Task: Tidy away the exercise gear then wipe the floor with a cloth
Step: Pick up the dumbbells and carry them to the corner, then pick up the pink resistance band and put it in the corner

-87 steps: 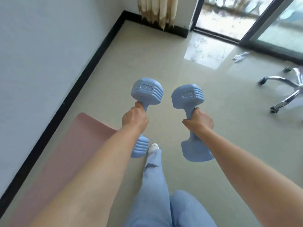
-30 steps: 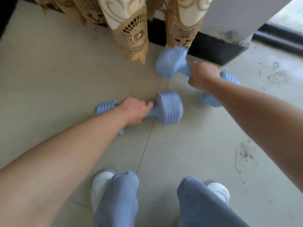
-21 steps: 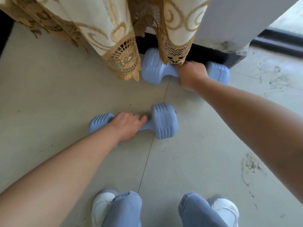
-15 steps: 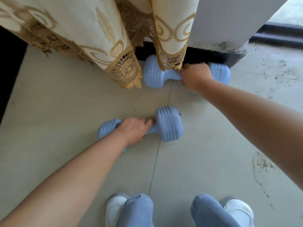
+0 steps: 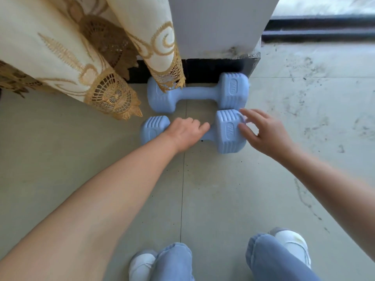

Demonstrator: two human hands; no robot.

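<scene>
Two light-blue dumbbells lie side by side on the tiled floor. The far dumbbell (image 5: 199, 93) rests against the black skirting board, its left head partly under a curtain edge. The near dumbbell (image 5: 229, 131) lies just in front of it. My left hand (image 5: 185, 132) is wrapped over the near dumbbell's handle. My right hand (image 5: 261, 132) hovers with fingers spread at that dumbbell's right head, touching or almost touching it. No cloth is in sight.
A cream and gold lace curtain (image 5: 81, 57) hangs at the upper left. A white pillar (image 5: 219, 25) with a black base stands behind the dumbbells. Dirty smudges (image 5: 308, 98) mark the floor on the right. My shoes and jeans legs (image 5: 176, 262) are at the bottom.
My right hand has let go of the far dumbbell, which now rests against the skirting, and come to the near one. My left hand has slid the near dumbbell up beside the far one.
</scene>
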